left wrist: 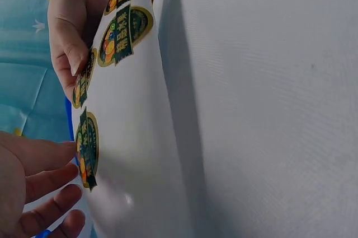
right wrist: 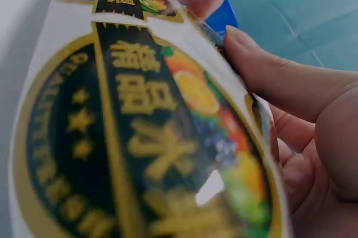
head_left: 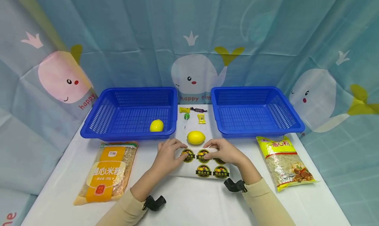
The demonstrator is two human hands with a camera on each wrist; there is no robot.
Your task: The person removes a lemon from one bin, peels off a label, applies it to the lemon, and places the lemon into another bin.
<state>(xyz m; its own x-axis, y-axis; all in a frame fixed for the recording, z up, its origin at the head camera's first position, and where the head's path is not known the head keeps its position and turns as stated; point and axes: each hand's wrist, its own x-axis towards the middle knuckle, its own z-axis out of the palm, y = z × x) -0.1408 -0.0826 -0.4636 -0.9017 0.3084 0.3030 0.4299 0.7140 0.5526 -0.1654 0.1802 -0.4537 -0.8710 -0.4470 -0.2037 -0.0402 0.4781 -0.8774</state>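
Note:
A white sheet of stickers (head_left: 185, 170) bears several round black-and-gold labels with fruit pictures. My left hand (head_left: 169, 156) holds its far left edge, thumb over the printed face and fingers beyond the edge. At the far edge further right, my right hand (head_left: 227, 151) pinches the sheet, its thumb lying near a label (right wrist: 151, 137). In the left wrist view the sheet is raised, with a shadow beneath its near edge. Just past the sheet, between the hands, lies a yellow lemon (head_left: 196, 138).
A blue basket (head_left: 127, 135) at the back left holds another lemon (head_left: 156, 125); a second blue basket (head_left: 254, 133) stands back right. Between them lie wrapped candies (head_left: 201, 118) and a green lollipop (head_left: 186, 116). Pasta bags flank the hands, one orange (head_left: 106, 173), one yellow (head_left: 285, 163).

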